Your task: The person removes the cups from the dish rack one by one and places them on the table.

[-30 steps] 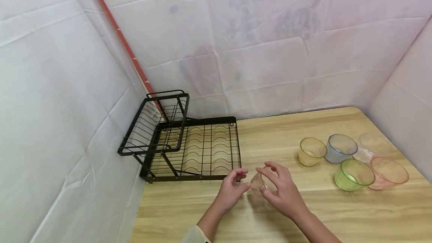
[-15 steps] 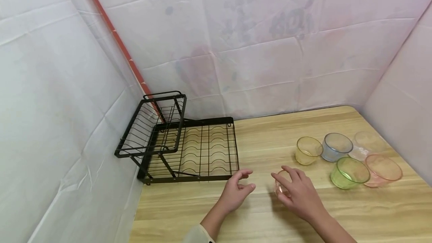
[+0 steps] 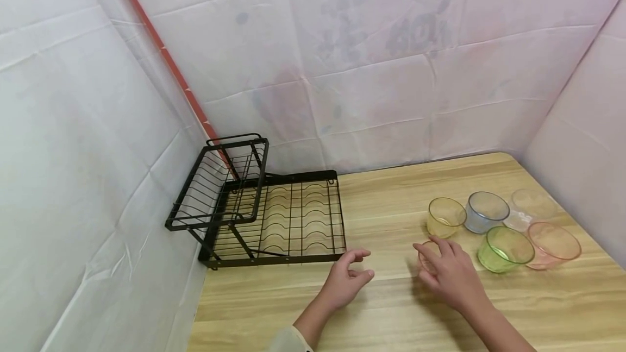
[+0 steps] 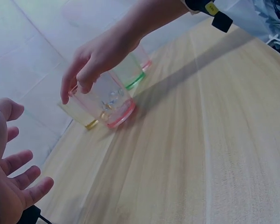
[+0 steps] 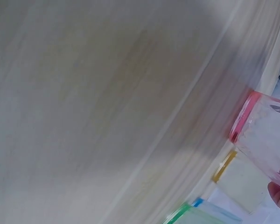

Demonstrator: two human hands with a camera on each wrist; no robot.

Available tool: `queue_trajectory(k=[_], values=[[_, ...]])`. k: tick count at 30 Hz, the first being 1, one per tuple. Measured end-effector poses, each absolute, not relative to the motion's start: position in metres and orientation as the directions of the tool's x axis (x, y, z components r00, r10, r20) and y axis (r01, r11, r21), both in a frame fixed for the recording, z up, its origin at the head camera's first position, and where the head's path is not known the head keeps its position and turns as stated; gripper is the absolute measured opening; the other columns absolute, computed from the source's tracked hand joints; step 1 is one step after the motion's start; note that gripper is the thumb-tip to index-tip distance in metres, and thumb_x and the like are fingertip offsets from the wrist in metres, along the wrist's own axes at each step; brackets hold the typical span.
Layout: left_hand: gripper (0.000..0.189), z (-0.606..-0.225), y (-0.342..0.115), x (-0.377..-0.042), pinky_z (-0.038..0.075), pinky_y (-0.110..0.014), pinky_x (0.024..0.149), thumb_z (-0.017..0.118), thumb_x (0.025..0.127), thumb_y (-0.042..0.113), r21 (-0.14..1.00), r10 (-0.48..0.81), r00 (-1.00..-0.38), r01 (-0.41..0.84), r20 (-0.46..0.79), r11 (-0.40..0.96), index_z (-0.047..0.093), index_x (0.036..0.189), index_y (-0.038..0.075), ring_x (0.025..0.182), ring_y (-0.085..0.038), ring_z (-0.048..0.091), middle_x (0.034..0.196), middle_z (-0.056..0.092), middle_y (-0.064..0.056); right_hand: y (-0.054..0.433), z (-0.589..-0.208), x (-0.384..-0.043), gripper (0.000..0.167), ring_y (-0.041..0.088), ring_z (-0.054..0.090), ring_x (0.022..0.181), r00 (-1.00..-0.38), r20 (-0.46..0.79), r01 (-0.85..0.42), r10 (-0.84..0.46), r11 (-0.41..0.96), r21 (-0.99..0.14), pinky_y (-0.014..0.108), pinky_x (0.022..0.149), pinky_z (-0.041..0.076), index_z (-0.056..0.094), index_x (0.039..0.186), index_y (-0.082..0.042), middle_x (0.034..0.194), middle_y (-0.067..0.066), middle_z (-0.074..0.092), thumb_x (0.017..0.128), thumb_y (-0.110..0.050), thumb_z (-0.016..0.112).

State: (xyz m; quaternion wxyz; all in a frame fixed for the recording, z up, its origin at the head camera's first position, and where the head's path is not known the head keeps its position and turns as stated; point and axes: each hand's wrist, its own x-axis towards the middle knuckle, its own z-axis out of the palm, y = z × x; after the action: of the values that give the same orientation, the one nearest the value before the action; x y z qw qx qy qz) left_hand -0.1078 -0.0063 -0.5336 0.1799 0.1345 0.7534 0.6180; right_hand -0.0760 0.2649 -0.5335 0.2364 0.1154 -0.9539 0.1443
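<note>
My right hand [image 3: 456, 277] grips a pink-tinted clear glass cup [image 4: 113, 103] by its rim from above, thumb and fingers on the sides. In the head view the hand hides most of this cup. Its pink base [image 5: 245, 116] is low over the table or on it; I cannot tell which. Left of it, my left hand [image 3: 344, 282] is held over the table with relaxed, parted fingers and nothing in them. Closest to the held cup are a yellow glass cup [image 3: 446, 221] behind it and a green glass cup [image 3: 506, 254] to its right.
A blue glass cup [image 3: 486, 214], a colourless cup [image 3: 532, 205] and another pink cup [image 3: 557, 247] stand at the table's right. A black two-tier wire dish rack [image 3: 293, 258] occupies the left. White sheeting [image 3: 313, 69] walls the wooden table [image 3: 381, 194].
My right hand has carried the pink glass cup rightward, away from the left hand and toward the other cups. The left hand has stayed near the rack's front corner, and the view has shifted slightly.
</note>
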Motion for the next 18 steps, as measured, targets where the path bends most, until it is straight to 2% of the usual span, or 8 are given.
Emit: queue_trajectory(k=[5, 8, 11, 14, 18], values=[[0.037, -0.534, -0.003, -0.106, 0.053, -0.022, 0.074, 0.070, 0.089, 0.029, 0.978, 0.430, -0.896, -0.026, -0.115, 0.207, 0.062, 0.125, 0.029, 0.085, -0.007, 0.063, 0.131, 0.054, -0.012, 0.275, -0.535, -0.079, 0.048, 0.044, 0.050, 0.105, -0.857, 0.498, -0.274, -0.131, 0.935, -0.227, 0.059, 0.086, 0.040, 0.068, 0.117, -0.016, 0.125, 0.022, 0.055, 0.071, -0.027, 0.063], [0.038, -0.535, 0.000, -0.107, 0.053, -0.022, 0.075, 0.070, 0.090, 0.029, 0.978, 0.437, -0.893, -0.018, -0.110, 0.210, 0.062, 0.126, 0.027, 0.085, -0.007, 0.062, 0.132, 0.054, -0.013, 0.282, -0.537, -0.081, 0.048, 0.045, 0.048, 0.108, -0.847, 0.515, -0.282, -0.131, 0.932, -0.226, 0.059, 0.090, 0.037, 0.067, 0.117, -0.014, 0.125, 0.023, 0.053, 0.071, -0.028, 0.062], [0.039, -0.535, 0.004, -0.110, 0.053, -0.022, 0.075, 0.070, 0.090, 0.030, 0.973, 0.444, -0.891, 0.012, -0.094, 0.229, 0.061, 0.127, 0.027, 0.086, -0.006, 0.062, 0.132, 0.055, -0.010, 0.288, -0.538, -0.083, 0.049, 0.045, 0.047, 0.109, -0.836, 0.532, -0.290, -0.134, 0.931, -0.221, 0.057, 0.092, 0.036, 0.067, 0.117, -0.012, 0.124, 0.024, 0.052, 0.072, -0.027, 0.060], [0.037, -0.535, 0.009, -0.113, 0.052, -0.023, 0.075, 0.070, 0.090, 0.032, 0.962, 0.448, -0.891, 0.055, -0.073, 0.267, 0.061, 0.126, 0.033, 0.087, -0.007, 0.061, 0.130, 0.057, -0.002, 0.292, -0.537, -0.083, 0.049, 0.045, 0.047, 0.111, -0.828, 0.545, -0.291, -0.128, 0.930, -0.224, 0.057, 0.092, 0.036, 0.067, 0.117, -0.009, 0.123, 0.025, 0.052, 0.072, -0.027, 0.059], [0.039, -0.532, 0.017, -0.117, 0.050, -0.023, 0.081, 0.069, 0.090, 0.032, 0.946, 0.461, -0.887, 0.119, -0.036, 0.303, 0.060, 0.128, 0.032, 0.101, -0.017, 0.061, 0.128, 0.058, 0.008, 0.297, -0.537, -0.083, 0.048, 0.046, 0.046, 0.111, -0.829, 0.548, -0.285, -0.112, 0.928, -0.240, 0.056, 0.093, 0.035, 0.065, 0.117, -0.007, 0.124, 0.026, 0.051, 0.073, -0.026, 0.061]])
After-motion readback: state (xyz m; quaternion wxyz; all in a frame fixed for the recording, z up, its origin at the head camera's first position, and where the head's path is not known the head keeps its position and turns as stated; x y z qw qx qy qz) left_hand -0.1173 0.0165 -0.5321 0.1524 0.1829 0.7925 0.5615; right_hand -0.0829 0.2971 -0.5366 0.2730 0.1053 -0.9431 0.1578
